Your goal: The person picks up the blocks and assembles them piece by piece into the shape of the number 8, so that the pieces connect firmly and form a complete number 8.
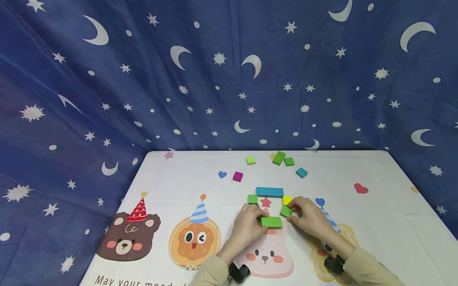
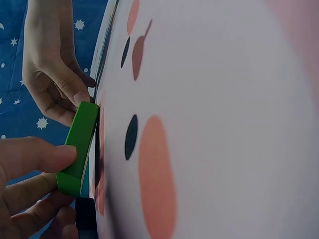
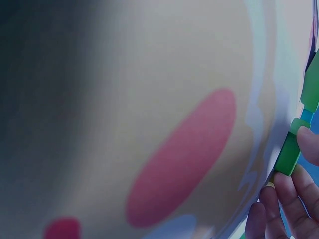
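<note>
In the head view, my left hand [image 1: 247, 224] pinches a long green block [image 1: 271, 222] by its left end, low over the table. The left wrist view shows the thumb on one face of this block [image 2: 79, 144] and fingers behind it. My right hand [image 1: 310, 214] pinches a smaller green block [image 1: 286, 211] between thumb and fingers, just below a yellow block [image 1: 287, 200]. That small block [image 3: 288, 154] also shows in the right wrist view. Behind the hands lies a long blue block [image 1: 269, 192], with another green block [image 1: 252, 199] at its left end.
Farther back lie a lime block [image 1: 251, 161], a magenta block [image 1: 237, 176], a teal block [image 1: 301, 172], a long green block [image 1: 279, 158] and a small green block [image 1: 289, 161]. A white printed cloth [image 1: 171, 174] covers the table. A blue starry curtain [image 1: 229, 75] hangs behind.
</note>
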{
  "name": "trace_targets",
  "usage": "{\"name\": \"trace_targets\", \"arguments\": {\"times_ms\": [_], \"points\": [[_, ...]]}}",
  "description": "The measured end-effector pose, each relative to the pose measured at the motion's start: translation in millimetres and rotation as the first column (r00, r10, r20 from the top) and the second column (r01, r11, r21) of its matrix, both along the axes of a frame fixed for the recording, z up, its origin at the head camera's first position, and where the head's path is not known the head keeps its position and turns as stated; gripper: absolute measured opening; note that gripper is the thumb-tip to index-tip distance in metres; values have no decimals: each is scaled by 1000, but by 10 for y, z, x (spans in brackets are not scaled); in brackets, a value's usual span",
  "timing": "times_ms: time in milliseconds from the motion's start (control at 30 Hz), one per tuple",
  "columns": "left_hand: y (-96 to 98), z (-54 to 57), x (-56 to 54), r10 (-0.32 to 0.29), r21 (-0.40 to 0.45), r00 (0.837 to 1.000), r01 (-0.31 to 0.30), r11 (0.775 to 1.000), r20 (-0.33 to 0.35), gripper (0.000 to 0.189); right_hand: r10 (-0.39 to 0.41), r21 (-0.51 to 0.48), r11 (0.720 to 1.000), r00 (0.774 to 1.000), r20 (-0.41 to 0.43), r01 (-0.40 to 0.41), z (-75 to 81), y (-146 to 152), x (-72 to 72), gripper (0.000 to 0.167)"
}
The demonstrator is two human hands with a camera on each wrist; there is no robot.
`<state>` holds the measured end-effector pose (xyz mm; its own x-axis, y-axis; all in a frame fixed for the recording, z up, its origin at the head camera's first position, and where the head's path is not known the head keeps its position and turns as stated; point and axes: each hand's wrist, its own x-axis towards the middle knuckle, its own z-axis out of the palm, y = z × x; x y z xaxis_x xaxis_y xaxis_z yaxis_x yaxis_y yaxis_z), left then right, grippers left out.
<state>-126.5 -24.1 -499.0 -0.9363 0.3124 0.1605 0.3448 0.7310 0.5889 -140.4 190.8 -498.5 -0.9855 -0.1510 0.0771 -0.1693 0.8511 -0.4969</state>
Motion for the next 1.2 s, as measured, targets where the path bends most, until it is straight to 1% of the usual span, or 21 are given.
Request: {"name": "trace_targets", "arguments": {"times_ms": [267, 500, 667, 733, 900, 1200], "points": [[14, 27, -24, -6, -63, 999, 3, 998, -37, 30, 6, -3, 1000, 1000, -16, -6, 1, 5, -3, 28], [30, 41, -37, -16, -96, 999, 11, 995, -48, 29, 5, -1, 1000, 1000, -18, -5, -3, 7, -2, 28], [30, 22, -57, -49, -111, 993, 37, 993, -103, 27, -2, 0, 1000, 1000, -9, 2, 1, 2, -7, 29], [34, 18, -70, -58, -121, 992, 44, 992, -114, 27, -3, 3, 1000, 1000, -8, 3, 0, -1, -5, 29], [48, 20, -93, -57, -139, 992, 41, 989, -114, 29, -6, 8, 1000, 1000, -10, 6, -6, -8, -5, 29], [53, 36, -137, -41, -128, 995, 29, 991, -92, 27, -4, 5, 1000, 1000, -6, 4, -13, -10, -13, 29]]}}
